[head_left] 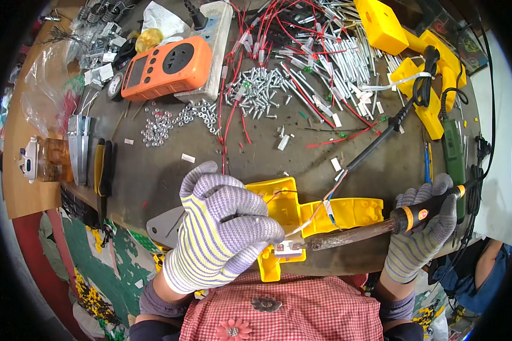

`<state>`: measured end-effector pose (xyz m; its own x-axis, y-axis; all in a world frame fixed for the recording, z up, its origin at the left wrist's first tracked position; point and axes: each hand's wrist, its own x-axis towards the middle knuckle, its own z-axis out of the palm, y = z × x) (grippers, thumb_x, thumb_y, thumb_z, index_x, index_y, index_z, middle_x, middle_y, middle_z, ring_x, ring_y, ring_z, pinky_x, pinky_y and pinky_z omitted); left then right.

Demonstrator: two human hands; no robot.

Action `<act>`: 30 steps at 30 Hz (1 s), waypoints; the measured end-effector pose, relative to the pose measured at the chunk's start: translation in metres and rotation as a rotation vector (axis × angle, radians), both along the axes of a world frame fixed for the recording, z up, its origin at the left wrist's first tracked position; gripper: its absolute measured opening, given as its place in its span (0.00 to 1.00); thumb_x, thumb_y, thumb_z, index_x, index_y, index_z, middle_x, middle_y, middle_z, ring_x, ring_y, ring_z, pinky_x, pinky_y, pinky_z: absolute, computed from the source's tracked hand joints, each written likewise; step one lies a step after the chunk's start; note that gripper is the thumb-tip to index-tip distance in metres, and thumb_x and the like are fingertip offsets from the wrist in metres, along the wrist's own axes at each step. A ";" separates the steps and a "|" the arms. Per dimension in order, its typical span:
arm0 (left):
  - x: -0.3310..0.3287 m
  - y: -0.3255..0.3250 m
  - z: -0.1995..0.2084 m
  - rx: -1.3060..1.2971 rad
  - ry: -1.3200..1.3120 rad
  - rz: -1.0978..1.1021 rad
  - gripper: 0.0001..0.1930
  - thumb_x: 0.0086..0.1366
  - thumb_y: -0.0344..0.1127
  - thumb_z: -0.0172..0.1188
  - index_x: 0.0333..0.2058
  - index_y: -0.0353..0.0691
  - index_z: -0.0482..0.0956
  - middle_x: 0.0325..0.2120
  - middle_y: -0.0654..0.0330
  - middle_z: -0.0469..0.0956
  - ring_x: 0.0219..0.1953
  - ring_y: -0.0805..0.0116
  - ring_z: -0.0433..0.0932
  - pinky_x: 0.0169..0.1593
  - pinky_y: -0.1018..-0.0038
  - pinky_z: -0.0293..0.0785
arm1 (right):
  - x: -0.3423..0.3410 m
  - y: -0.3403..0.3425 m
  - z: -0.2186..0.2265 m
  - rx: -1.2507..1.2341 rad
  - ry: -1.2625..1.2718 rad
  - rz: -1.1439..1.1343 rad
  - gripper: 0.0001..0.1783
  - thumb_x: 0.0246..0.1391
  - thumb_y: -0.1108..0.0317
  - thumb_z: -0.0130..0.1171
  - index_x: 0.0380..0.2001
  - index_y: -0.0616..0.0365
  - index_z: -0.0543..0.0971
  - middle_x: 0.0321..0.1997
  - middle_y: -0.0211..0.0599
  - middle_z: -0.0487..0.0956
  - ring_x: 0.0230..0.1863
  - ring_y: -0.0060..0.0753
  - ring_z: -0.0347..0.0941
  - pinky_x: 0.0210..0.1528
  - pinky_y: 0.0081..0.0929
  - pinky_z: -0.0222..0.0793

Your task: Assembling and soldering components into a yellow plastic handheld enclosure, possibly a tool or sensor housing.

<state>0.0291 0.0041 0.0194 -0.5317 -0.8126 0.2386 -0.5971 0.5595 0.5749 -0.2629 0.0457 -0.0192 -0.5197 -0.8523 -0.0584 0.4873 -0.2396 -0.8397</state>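
My left hand (224, 224), in a striped knit glove, has its fingers closed in a pinch on a thin wire (301, 226) that runs out of a black cable (375, 142). Just beneath those fingertips is a small white block with metal contacts (288, 249). My right hand (418, 238), also gloved, wraps around the dark handle of a soldering iron (352, 235). The iron's tip touches or nearly touches the white block. Behind and under them lies an open yellow plastic housing half (347, 213), with blue and brown wires across it.
An orange meter (168, 68) leans on a pale block at the back left. Loose nuts (158, 128), screws (259, 91), metal rods (347, 62) and red wires lie behind my hands. Yellow housings (418, 74) stand far right; yellow-handled pliers (102, 167) lie left.
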 end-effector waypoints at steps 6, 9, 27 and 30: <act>0.003 -0.002 -0.002 -0.010 -0.024 -0.009 0.06 0.52 0.46 0.65 0.31 0.62 0.84 0.33 0.73 0.77 0.43 0.62 0.73 0.59 0.52 0.60 | 0.005 -0.003 0.000 -0.032 0.023 -0.011 0.19 0.67 0.53 0.54 0.49 0.58 0.73 0.30 0.29 0.75 0.22 0.22 0.65 0.28 0.25 0.64; 0.003 -0.001 -0.002 -0.017 -0.019 0.001 0.06 0.51 0.46 0.66 0.30 0.62 0.84 0.33 0.73 0.76 0.43 0.62 0.73 0.58 0.52 0.60 | 0.009 -0.004 0.002 -0.009 0.019 -0.048 0.19 0.67 0.53 0.54 0.48 0.58 0.73 0.30 0.29 0.75 0.22 0.23 0.65 0.28 0.26 0.64; 0.001 0.000 -0.002 0.023 0.028 0.011 0.04 0.49 0.42 0.68 0.26 0.57 0.84 0.29 0.71 0.75 0.40 0.61 0.73 0.64 0.51 0.54 | 0.000 -0.001 -0.001 -0.040 0.025 0.047 0.20 0.66 0.53 0.56 0.50 0.58 0.75 0.33 0.28 0.76 0.24 0.23 0.64 0.32 0.28 0.62; 0.002 0.000 -0.002 -0.006 -0.020 0.005 0.07 0.50 0.44 0.67 0.31 0.63 0.84 0.33 0.73 0.77 0.42 0.63 0.74 0.58 0.52 0.62 | 0.002 0.000 -0.002 -0.032 0.012 0.000 0.20 0.66 0.54 0.56 0.51 0.57 0.75 0.37 0.29 0.78 0.26 0.24 0.66 0.33 0.29 0.64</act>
<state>0.0308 0.0042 0.0173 -0.5325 -0.8137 0.2329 -0.6107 0.5600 0.5599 -0.2611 0.0458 -0.0208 -0.5205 -0.8535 -0.0248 0.4773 -0.2667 -0.8373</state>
